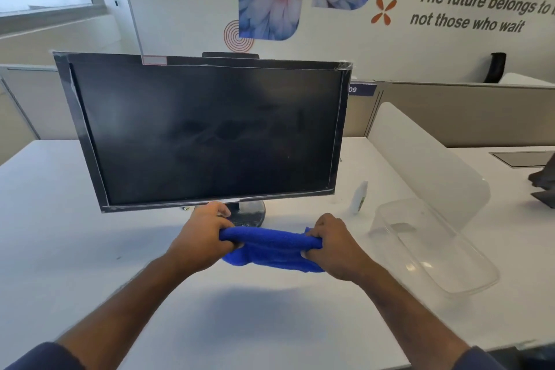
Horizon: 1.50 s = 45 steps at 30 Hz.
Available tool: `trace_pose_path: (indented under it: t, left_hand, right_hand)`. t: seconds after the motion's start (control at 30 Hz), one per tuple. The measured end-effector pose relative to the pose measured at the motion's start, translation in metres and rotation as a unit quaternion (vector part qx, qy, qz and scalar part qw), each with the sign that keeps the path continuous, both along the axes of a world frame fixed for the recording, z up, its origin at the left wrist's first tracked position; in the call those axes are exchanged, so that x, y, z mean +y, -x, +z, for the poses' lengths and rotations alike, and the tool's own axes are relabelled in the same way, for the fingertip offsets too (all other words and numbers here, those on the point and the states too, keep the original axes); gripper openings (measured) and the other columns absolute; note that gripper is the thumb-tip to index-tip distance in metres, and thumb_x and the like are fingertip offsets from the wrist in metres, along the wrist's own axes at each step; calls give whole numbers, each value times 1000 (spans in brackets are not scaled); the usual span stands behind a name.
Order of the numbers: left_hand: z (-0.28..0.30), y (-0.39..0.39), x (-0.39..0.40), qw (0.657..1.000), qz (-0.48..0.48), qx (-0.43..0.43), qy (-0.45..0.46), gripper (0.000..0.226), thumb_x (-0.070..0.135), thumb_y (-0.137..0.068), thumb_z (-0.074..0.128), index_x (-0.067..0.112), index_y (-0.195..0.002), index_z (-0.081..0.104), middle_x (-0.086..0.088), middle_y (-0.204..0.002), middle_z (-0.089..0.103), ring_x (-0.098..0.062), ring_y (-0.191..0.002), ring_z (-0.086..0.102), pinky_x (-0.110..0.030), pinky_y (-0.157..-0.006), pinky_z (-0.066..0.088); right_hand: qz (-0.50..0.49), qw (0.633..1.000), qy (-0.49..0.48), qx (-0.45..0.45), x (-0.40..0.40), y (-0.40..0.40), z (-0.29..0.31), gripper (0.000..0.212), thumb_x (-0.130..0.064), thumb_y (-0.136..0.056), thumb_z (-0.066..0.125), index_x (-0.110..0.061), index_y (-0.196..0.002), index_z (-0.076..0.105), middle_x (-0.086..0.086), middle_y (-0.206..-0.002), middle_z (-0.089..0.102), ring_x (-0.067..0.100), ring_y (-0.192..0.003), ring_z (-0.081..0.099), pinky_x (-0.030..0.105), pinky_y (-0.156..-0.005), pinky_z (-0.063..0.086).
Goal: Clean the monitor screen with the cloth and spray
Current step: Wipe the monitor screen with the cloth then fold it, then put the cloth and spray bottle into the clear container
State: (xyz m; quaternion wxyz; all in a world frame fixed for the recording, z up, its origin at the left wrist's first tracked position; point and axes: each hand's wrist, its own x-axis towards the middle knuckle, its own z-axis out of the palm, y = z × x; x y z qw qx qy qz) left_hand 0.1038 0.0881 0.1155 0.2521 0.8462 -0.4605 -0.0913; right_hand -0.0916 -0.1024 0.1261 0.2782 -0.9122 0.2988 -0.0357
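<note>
A black monitor (207,132) stands on the white desk (60,234), its dark screen facing me and tilted a little, with plastic film around the bezel. Just in front of its round base (253,213) I hold a blue cloth (270,249) stretched between both hands. My left hand (201,237) grips the cloth's left end and my right hand (333,245) grips its right end. A small white spray bottle (359,197) stands upright on the desk to the right of the monitor, apart from both hands.
A clear plastic bin (432,246) lies on the desk at the right, beside a frosted divider panel (420,159). A dark object (543,186) sits at the far right edge. Grey partitions run behind the desk.
</note>
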Motion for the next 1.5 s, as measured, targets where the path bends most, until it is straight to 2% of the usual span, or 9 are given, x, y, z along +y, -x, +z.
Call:
trace_pose_path:
  t: [0.07, 0.13, 0.3, 0.53, 0.67, 0.9, 1.17, 1.33, 1.5]
  left_hand:
    - [-1, 5, -11, 999, -25, -24, -38, 11, 38, -84, 75, 33, -91, 80, 22, -121, 46, -7, -115, 39, -32, -99, 39]
    - [0, 13, -26, 997, -58, -2, -43, 7, 36, -86, 73, 37, -92, 78, 24, -111, 60, -6, -107, 52, -38, -97, 47]
    - [5, 43, -66, 987, -103, 123, 2, 23, 27, -90, 70, 41, -108, 66, 25, -102, 69, 0, -97, 65, -23, -82, 55]
    - [27, 84, -143, 989, -111, 92, -42, 19, 24, -86, 73, 35, -100, 67, 18, -96, 70, -3, -89, 64, -24, -77, 52]
    - [35, 108, -192, 991, -113, 66, -27, 18, 23, -82, 75, 34, -93, 67, 17, -92, 68, -7, -87, 64, -19, -70, 47]
    - [34, 153, -280, 990, -116, -73, 23, 28, 34, -79, 76, 29, -106, 74, 6, -111, 60, -18, -104, 49, -37, -88, 44]
    - [8, 187, -351, 970, -152, -189, -20, 32, 38, -82, 73, 28, -112, 71, 4, -109, 57, -20, -107, 46, -32, -82, 27]
    - [-23, 187, -358, 986, -78, -149, 1, 34, 17, -87, 69, 26, -119, 64, 1, -120, 60, -24, -116, 49, -31, -88, 31]
    - [-40, 186, -354, 991, -33, -128, -22, 52, 14, -82, 73, 28, -129, 58, 1, -128, 52, -24, -123, 46, -33, -95, 34]
  right_hand:
    - [-3, 1000, -25, -11, -16, 11, 4, 17, -21, -82, 75, -17, -99, 72, -7, -121, 49, 10, -104, 54, 19, -80, 43]
    - [-4, 998, -56, -24, -34, 27, 10, 12, -22, -79, 75, -18, -90, 72, -10, -123, 55, 10, -104, 59, 23, -82, 50]
    - [-25, 982, -165, -91, -83, 73, 21, 5, -17, -72, 75, -16, -70, 71, 1, -67, 69, 12, -65, 65, 23, -60, 53]
    - [-29, 952, -217, -214, -144, 126, 38, 17, 0, -78, 71, -16, -85, 72, 8, -87, 73, 30, -83, 69, 36, -72, 58]
    - [-20, 955, -187, -230, -176, 158, 53, 22, -1, -82, 70, -21, -88, 74, 3, -89, 74, 26, -84, 71, 35, -71, 60]
    - [-2, 968, -111, -225, -226, 206, 83, 30, 3, -81, 69, -26, -88, 75, -1, -86, 75, 17, -79, 71, 24, -64, 58]
    - [-18, 992, -15, -121, -257, 220, 76, 28, -5, -76, 67, -33, -81, 69, -16, -76, 70, 2, -72, 65, 11, -52, 49]
    - [-42, 986, 98, -126, -245, 207, 26, 29, -2, -71, 68, -19, -94, 69, -4, -88, 67, 18, -79, 63, 34, -70, 52]
    - [36, 976, 207, -52, -224, 195, -40, 32, -5, -74, 69, -13, -105, 69, 6, -92, 65, 32, -84, 63, 35, -67, 46]
